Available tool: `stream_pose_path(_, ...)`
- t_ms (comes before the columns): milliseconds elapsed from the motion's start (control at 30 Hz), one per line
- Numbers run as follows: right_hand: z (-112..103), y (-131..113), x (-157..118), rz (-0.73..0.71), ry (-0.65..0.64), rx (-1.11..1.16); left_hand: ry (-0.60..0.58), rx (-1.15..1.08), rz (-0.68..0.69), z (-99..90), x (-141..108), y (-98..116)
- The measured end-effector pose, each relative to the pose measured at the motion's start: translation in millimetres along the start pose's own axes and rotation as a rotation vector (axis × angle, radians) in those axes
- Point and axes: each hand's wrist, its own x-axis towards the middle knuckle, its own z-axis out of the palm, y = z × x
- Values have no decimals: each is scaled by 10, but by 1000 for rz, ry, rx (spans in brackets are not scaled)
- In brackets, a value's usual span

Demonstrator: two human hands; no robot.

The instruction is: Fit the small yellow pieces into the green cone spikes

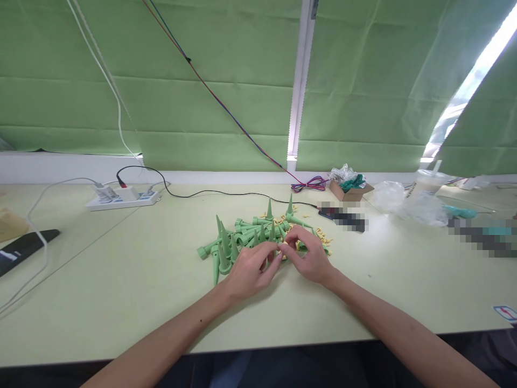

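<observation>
A heap of green plastic cone-shaped spikes (225, 242) with ringed caps lies in front of me, some upright and others on their sides. Small yellow pieces (322, 235) are scattered among and behind them. At the heap's near edge, my left hand (253, 269) is closed in a pinch, thumb and forefinger together. My right hand (309, 257) pinches from the other side, its fingertips meeting the left ones. Something small and pale yellow seems to sit between the fingertips, but the fingers mostly cover it.
A white power strip (123, 198) with plugs and cables stands at the back left. Behind the heap, a black cable runs to a blurred dark device (342, 216). Toward the right are a small cardboard box (350, 192), a plastic cup (424, 186) and clear plastic bags (390, 195).
</observation>
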Motion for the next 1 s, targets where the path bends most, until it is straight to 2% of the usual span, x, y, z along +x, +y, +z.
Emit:
stream_pose_path(233, 2, 29, -9, 22, 0, 0, 16, -2, 25, -15, 10, 0)
stream_pose_path(500, 7, 53, -33, -14, -37, -16, 61, -63, -71, -29, 38, 9)
stream_pose_path(700, 5, 52, -33, -8, -46, -15, 44, -84, -101, -19, 35, 1)
stream_pose_path(900, -1, 34, -22, -4, -38, -18, 59, -69, -112, -12, 35, 11)
stream_pose_path(1000, -5, 51, -23, 21, 9, -22, 90, -98, -158, -11, 29, 17)
